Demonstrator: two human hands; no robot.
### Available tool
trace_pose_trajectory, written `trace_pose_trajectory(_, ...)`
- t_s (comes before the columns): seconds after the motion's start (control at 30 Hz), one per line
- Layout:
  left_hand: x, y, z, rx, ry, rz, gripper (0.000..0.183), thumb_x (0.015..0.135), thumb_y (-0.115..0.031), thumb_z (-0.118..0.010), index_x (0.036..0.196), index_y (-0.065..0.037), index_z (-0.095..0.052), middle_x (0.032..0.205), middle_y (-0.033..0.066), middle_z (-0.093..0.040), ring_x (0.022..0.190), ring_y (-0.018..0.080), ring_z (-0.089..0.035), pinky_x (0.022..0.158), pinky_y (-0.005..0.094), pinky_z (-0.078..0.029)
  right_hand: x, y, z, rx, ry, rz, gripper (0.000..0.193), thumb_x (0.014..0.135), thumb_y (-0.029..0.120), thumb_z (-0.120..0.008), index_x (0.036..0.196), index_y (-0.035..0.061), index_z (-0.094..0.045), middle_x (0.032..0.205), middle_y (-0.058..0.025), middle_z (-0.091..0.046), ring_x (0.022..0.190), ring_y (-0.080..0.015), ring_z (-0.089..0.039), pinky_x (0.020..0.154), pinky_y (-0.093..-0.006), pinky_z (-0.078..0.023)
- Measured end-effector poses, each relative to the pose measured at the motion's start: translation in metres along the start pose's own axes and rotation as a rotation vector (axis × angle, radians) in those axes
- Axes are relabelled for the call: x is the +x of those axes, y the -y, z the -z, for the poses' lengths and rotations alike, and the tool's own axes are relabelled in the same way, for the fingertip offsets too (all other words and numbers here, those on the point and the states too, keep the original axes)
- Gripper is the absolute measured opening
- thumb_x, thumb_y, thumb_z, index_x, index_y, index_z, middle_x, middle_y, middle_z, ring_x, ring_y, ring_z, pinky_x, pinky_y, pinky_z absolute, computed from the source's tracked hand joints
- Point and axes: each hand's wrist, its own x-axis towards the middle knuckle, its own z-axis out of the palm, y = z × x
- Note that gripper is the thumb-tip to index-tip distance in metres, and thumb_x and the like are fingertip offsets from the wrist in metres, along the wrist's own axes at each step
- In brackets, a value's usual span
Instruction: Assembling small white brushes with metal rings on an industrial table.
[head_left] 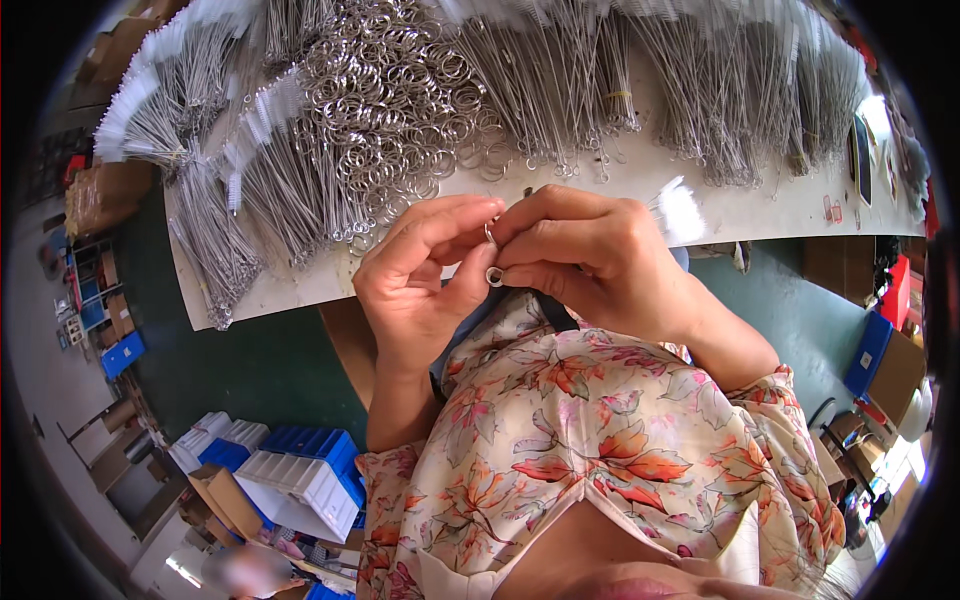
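Above my lap, at the table's near edge, my left hand (pixel 415 275) and my right hand (pixel 605 245) meet fingertip to fingertip. Both are closed in a pinch on a metal ring (pixel 489 234), mostly hidden by the fingers. A small round metal eyelet (pixel 494 276) shows between the thumbs; whether it belongs to the ring cannot be made out. Just beyond my hands lies a big heap of loose shiny metal rings (pixel 390 95). Right of my right hand, a white bristle tuft (pixel 680 210) rests on the table.
Bundles of thin wire-handled brushes (pixel 545 90) with white bristles crowd the pale table (pixel 285 285), on both sides of the ring heap. A dark phone-like object (pixel 861 160) lies at the right end. White and blue plastic crates (pixel 300 490) stand on the lower left.
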Motion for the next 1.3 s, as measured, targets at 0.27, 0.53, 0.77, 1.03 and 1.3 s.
trace_pose_trajectory(0.27,0.011,-0.009,-0.002,0.439,-0.069,-0.369,0.031,0.068,0.01,-0.065,0.099,0.005,-0.063,0.095,0.0153,-0.064,0.073,0.0164,-0.066,0.066,0.024,-0.054,0.02,0.008,0.009,0.516,-0.007,-0.505,0.019,0.085,0.019,-0.063,0.087,0.0003,-0.065,0.068,0.002,-0.059,0.057,-0.0024,-0.047,0.048,-0.0178,-0.038)
trace_pose_trajectory(0.53,0.016,-0.018,0.011,0.316,0.015,-0.107,0.03,0.072,0.012,-0.061,0.101,0.006,-0.062,0.098,0.0145,-0.062,0.078,0.0159,-0.064,0.07,0.0244,-0.054,0.031,-0.006,0.011,0.524,0.123,-0.498,0.016,0.085,0.016,-0.063,0.087,-0.0002,-0.065,0.071,-0.0004,-0.063,0.052,-0.0039,-0.048,0.047,-0.0186,-0.04)
trace_pose_trajectory(0.77,0.016,-0.018,0.013,0.311,0.052,-0.149,0.029,0.073,0.012,-0.06,0.101,0.007,-0.061,0.099,0.0153,-0.062,0.079,0.0164,-0.064,0.071,0.0247,-0.054,0.038,-0.006,0.021,0.519,0.265,-0.563,0.016,0.084,0.017,-0.064,0.086,0.0012,-0.066,0.073,-0.0016,-0.064,0.05,-0.0042,-0.051,0.043,-0.0171,-0.038)
trace_pose_trajectory(1.03,0.01,-0.016,0.014,0.125,-0.016,-0.042,0.029,0.076,0.012,-0.058,0.104,0.007,-0.06,0.106,0.0169,-0.059,0.088,0.0159,-0.062,0.078,0.0257,-0.051,0.026,-0.005,0.005,0.415,0.153,-0.423,0.013,0.085,0.011,-0.062,0.087,-0.0015,-0.062,0.075,-0.0017,-0.062,0.059,-0.0065,-0.054,0.052,-0.0205,-0.045)
trace_pose_trajectory(1.3,0.012,-0.017,0.014,0.217,0.012,-0.062,0.03,0.075,0.012,-0.059,0.104,0.007,-0.06,0.104,0.0164,-0.06,0.087,0.0162,-0.062,0.076,0.0254,-0.052,0.03,0.005,0.005,0.473,0.086,-0.557,0.013,0.084,0.012,-0.063,0.09,0.0008,-0.062,0.074,-0.0009,-0.062,0.059,-0.006,-0.056,0.049,-0.0208,-0.043)
